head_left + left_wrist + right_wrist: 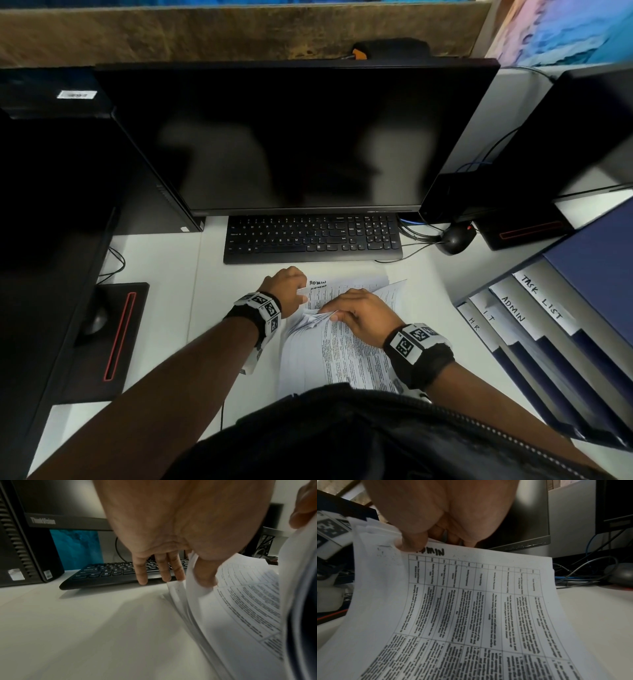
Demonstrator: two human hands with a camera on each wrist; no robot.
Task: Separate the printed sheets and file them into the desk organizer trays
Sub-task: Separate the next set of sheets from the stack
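Mid-separation: fanning the printed sheets (337, 337) just in front of the keyboard (311, 238).

Stack lying on the white surface (154, 260) between keyboard and body, top pages marked "ADMIN" — lifted and curling at the corner nearest the keyboard. Left hand (286, 291) pinching the raised corner, thumb over the top page, other fingers (143, 569) hanging straight toward the keyboard. Right hand (359, 315) pinching an upper sheet near its handwritten heading, thumb on top. Judged step: peeling one ADMIN page free of the rest. Next, probably — freeing that single sheet without dragging its neighbours, then carrying it to the ADMIN slot of the desk organizer trays (551, 342), right of the keyboard.
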